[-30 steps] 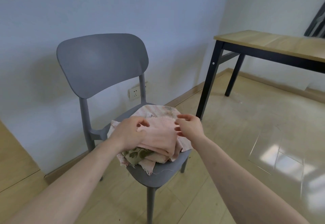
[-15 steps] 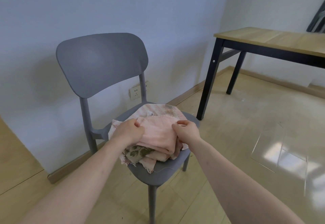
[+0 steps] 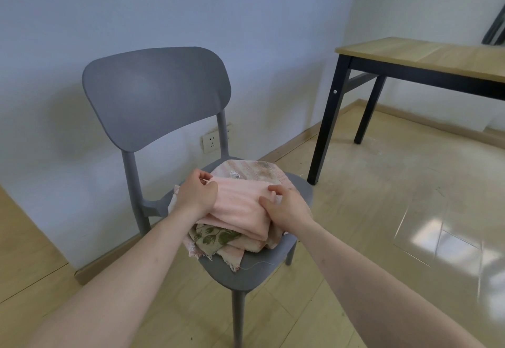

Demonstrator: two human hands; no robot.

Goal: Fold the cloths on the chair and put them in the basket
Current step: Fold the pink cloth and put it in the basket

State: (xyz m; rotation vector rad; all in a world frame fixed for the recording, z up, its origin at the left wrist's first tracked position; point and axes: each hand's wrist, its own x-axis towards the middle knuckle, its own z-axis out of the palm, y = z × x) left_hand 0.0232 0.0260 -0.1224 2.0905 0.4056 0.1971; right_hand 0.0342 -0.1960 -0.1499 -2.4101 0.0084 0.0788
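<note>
On the seat: a pile of cloths (image 3: 232, 235) covers most of the grey chair (image 3: 155, 93), the pink cloth (image 3: 237, 202) lying on top.
Change: a second ago both hands hovered over the pile with fingers pinched; now both are down on the pink cloth, which looks flatter and more squared.
Left hand (image 3: 196, 194): pinches the pink cloth's far left corner.
Right hand (image 3: 287, 205): fingers curled over the cloth's right edge, gripping it.
Meaning: judged from this, the top cloth is taken up for folding; nothing is folded away yet.
Hidden: no basket is in view. How many cloths lie under the pink one cannot be counted. The table (image 3: 426, 55) is cut off at the right.
</note>
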